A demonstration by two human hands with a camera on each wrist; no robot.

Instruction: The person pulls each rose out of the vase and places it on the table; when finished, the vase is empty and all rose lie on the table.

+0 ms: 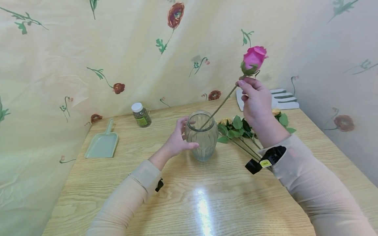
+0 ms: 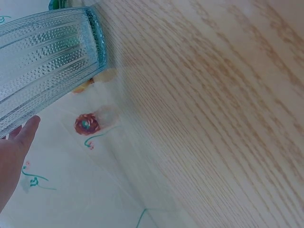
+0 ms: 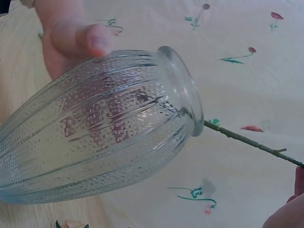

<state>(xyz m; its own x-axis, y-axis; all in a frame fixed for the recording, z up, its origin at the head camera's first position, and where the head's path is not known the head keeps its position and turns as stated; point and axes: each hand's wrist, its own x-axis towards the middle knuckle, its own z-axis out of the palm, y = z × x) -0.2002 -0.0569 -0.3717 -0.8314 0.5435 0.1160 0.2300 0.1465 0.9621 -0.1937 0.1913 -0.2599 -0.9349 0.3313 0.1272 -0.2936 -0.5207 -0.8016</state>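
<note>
A ribbed clear glass vase [image 1: 203, 146] stands on the wooden table. My left hand [image 1: 176, 141] holds it from the left side, thumb toward the front; through the glass in the right wrist view, fingers of the left hand [image 3: 71, 42] show behind the vase [image 3: 109, 123]. With my right hand [image 1: 257, 101] I pinch a pink rose [image 1: 254, 59] by its stem, just below the bloom. The stem [image 3: 247, 140] slants down through the vase's mouth, its lower end inside. In the left wrist view the vase [image 2: 42, 66] fills the upper left corner.
Several more flowers with green leaves [image 1: 237, 126] lie right of the vase, partly behind my right arm. Beyond is a white and grey glove-like item [image 1: 284, 99]. A lidded jar [image 1: 141, 115] and a pale green dustpan [image 1: 103, 144] are at the left. Flower-printed cloth backs the table.
</note>
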